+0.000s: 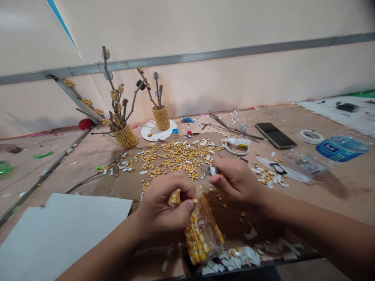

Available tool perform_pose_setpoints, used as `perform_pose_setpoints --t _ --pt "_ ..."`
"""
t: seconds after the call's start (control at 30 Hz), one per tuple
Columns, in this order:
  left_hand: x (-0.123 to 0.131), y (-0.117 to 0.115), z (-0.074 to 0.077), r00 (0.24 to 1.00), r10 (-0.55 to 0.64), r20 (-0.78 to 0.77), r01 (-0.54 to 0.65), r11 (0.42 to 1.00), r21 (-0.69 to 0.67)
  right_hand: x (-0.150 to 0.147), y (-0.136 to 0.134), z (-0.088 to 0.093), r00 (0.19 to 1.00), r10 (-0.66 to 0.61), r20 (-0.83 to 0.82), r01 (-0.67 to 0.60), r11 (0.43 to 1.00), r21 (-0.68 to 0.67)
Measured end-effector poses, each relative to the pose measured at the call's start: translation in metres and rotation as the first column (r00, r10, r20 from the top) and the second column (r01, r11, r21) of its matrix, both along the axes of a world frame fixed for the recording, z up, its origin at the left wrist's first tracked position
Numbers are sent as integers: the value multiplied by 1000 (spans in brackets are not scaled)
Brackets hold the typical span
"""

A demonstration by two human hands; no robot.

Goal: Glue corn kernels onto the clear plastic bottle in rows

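Note:
A clear plastic bottle piece (208,226), tilted, is partly covered with rows of yellow corn kernels; a strip of its side shows bare plastic. My left hand (166,203) is closed at its upper rim, thumb and forefinger pinched together there. Whether a single kernel sits between those fingertips I cannot tell. Just right of and above the bottle, my right hand (237,179) grips a small cutter-like tool (214,170) with a flat grey tip pointing left. Loose corn kernels (181,156) lie spread on the cardboard (117,183) beyond both hands.
Two kernel-covered pots with twigs, one left (125,136) and one farther back (161,118), stand near the wall. On the right are a phone (275,135), a tape roll (310,136) and a blue-labelled bottle (341,148). White scraps (234,259) line the front edge; white board (64,234) lies left.

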State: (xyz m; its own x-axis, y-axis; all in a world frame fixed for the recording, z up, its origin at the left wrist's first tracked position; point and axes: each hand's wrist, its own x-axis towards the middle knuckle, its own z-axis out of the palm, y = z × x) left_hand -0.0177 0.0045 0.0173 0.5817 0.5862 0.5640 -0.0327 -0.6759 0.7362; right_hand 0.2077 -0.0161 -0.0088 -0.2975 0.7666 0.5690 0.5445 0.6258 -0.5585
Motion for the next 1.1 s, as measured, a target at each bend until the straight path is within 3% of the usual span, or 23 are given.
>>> perform_pose_setpoints --t 0.2,0.33,0.57,0.8,0.97,1.1 --pt "0 3 2 991 31 -130 -42 996 -83 -8 -9 -5 969 175 -174 -156 981 118" --pt "1 3 4 978 8 -207 -37 990 -137 -9 -18 -5 954 271 -127 -245 951 187" --pt "0 6 7 959 -28 -283 -22 985 -173 -4 -14 3 965 262 30 -259 924 282" --pt "-3 12 9 966 -16 -257 -50 967 -248 -4 -6 -2 996 64 -61 -56 991 122" --pt "-2 13 7 962 -35 -271 -44 958 -283 -3 -7 0 971 238 -26 -228 954 194" --pt "-1 12 3 958 -66 -280 -15 960 -279 -4 -10 -2 969 247 26 -246 937 247"
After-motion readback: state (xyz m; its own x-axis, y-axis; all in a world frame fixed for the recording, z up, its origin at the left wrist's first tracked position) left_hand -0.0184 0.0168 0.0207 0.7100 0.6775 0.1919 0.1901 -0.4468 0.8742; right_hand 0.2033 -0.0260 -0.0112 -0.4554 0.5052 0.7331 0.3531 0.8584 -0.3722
